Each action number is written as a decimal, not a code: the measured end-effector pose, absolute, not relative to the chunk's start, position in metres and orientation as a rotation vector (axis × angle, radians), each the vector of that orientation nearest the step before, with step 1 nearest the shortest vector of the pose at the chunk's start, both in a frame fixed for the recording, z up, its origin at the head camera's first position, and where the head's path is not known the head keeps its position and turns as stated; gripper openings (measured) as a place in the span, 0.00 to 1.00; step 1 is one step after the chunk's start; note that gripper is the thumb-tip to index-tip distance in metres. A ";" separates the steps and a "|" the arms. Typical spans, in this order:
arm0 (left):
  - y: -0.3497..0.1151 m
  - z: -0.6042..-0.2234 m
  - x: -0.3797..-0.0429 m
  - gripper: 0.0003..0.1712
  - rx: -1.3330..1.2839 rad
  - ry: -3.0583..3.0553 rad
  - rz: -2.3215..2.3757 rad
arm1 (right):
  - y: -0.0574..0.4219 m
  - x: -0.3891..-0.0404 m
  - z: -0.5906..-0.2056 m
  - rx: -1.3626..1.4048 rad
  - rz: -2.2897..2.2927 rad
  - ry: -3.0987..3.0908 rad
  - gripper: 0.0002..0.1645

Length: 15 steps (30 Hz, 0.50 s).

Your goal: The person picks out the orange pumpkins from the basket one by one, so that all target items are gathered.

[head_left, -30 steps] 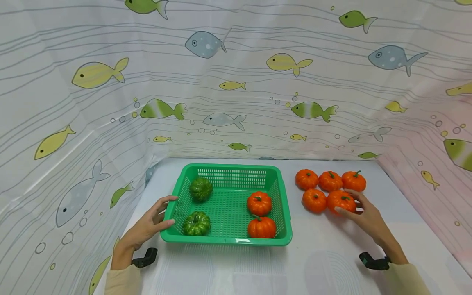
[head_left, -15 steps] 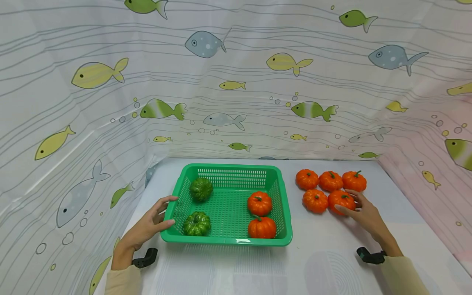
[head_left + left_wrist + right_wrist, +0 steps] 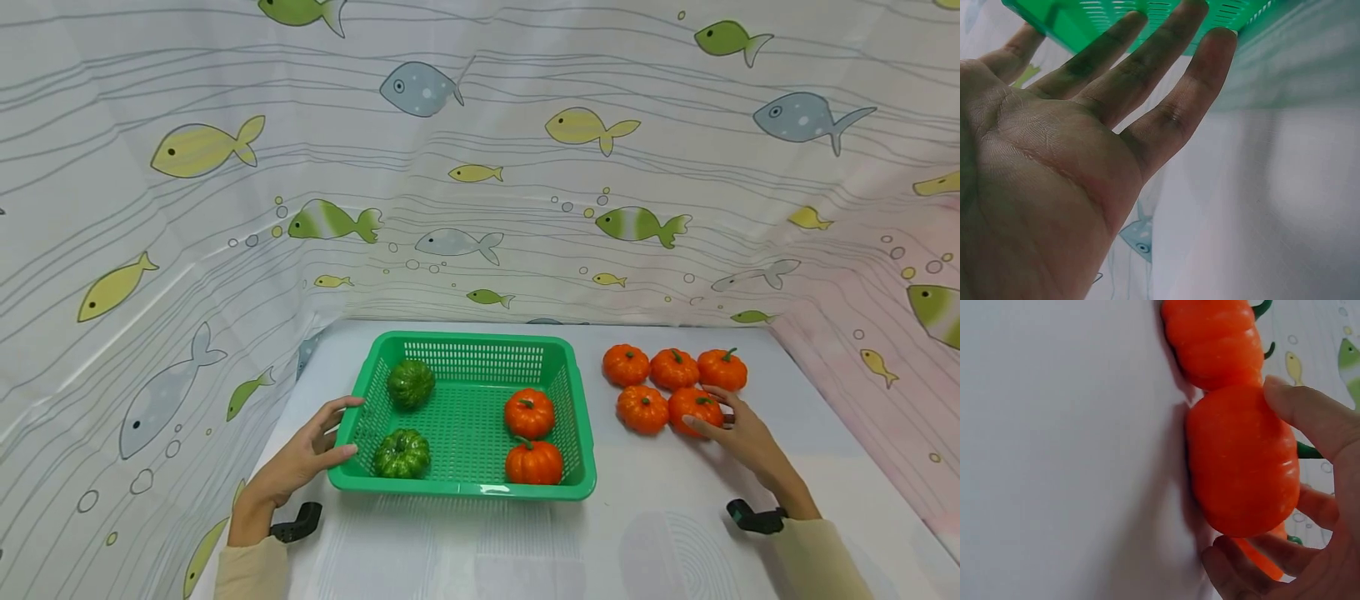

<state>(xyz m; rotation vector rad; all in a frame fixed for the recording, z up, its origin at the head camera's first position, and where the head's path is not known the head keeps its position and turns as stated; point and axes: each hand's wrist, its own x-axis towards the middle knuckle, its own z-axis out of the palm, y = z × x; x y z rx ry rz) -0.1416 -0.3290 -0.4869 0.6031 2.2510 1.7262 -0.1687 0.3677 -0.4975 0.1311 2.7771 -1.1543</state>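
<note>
My right hand [image 3: 746, 437] has its thumb and fingers around an orange toy pumpkin [image 3: 693, 408], the front one on the right of the table. In the right wrist view, the thumb lies on one side of this pumpkin [image 3: 1241, 462] and the fingers curl by the other; it stands against a neighbouring pumpkin [image 3: 1213, 340]. At the left, my left hand [image 3: 300, 458] touches the side of a green plastic basket [image 3: 461, 490]. Its fingers are extended against the basket wall [image 3: 1154, 9] in the left wrist view, with the palm bare.
Inside the basket are two green pumpkins [image 3: 401, 454] on the left and two orange pumpkins [image 3: 534, 462] on the right. Several more orange pumpkins [image 3: 626, 365] stand in two rows right of the basket. A fish-patterned curtain [image 3: 480, 167] encloses the table's back and sides.
My right wrist has shifted slightly left while the fingers stay around the pumpkin. The left hand and the basket have not visibly moved.
</note>
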 end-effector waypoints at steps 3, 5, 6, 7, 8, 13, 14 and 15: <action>-0.329 -0.486 -0.141 0.39 0.600 2.252 1.723 | 0.367 -0.168 -0.492 0.109 -1.168 2.805 0.57; -0.329 -0.486 -0.141 0.39 0.598 2.249 1.723 | 0.366 -0.169 -0.486 0.091 -1.178 2.838 0.56; -0.329 -0.486 -0.141 0.39 0.597 2.248 1.723 | 0.366 -0.169 -0.483 0.080 -1.189 2.859 0.55; -0.328 -0.486 -0.141 0.39 0.596 2.246 1.724 | 0.365 -0.169 -0.479 0.064 -1.196 2.879 0.54; -0.328 -0.486 -0.141 0.39 0.595 2.246 1.725 | 0.364 -0.169 -0.475 0.048 -1.199 2.903 0.53; -0.329 -0.485 -0.141 0.39 0.595 2.249 1.726 | 0.356 -0.170 -0.455 -0.023 -1.177 2.998 0.47; -0.328 -0.485 -0.141 0.39 0.594 2.251 1.725 | 0.354 -0.170 -0.451 -0.024 -1.165 3.006 0.47; -0.328 -0.485 -0.141 0.39 0.594 2.250 1.725 | 0.351 -0.171 -0.447 -0.028 -1.159 3.012 0.46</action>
